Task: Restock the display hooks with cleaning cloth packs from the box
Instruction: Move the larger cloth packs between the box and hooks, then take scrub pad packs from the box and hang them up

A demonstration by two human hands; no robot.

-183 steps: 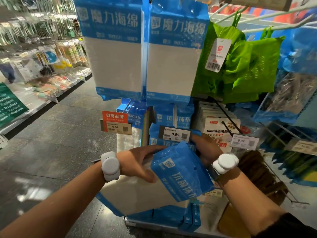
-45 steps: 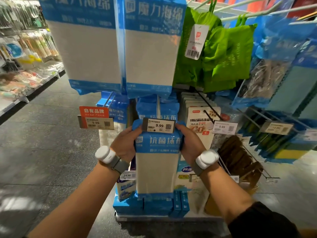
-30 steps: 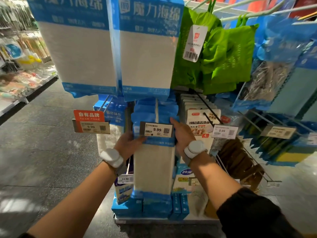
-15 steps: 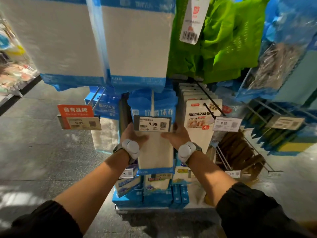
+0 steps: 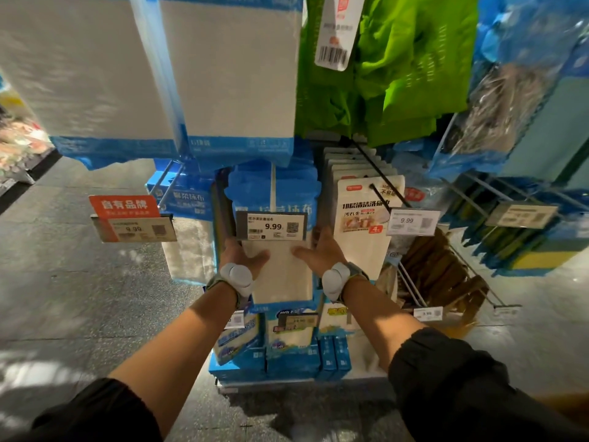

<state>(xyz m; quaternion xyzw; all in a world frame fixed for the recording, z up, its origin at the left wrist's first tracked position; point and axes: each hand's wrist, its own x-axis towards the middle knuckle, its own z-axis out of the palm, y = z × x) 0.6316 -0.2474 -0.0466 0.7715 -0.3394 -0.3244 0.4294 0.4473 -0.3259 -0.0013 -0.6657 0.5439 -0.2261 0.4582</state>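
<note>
While the cleaning cloth pack (image 5: 282, 275) hangs behind the price tag (image 5: 272, 226), both hands grasp it just below that tag. The left hand (image 5: 243, 255) curls round its left edge and the right hand (image 5: 320, 250) round its right edge, thumbs lying on the white front. Left of the tag, an orange sign (image 5: 124, 205) reads 自有品牌. The tag itself reads 9.99 and partly hides the pack's blue header lettering.
</note>
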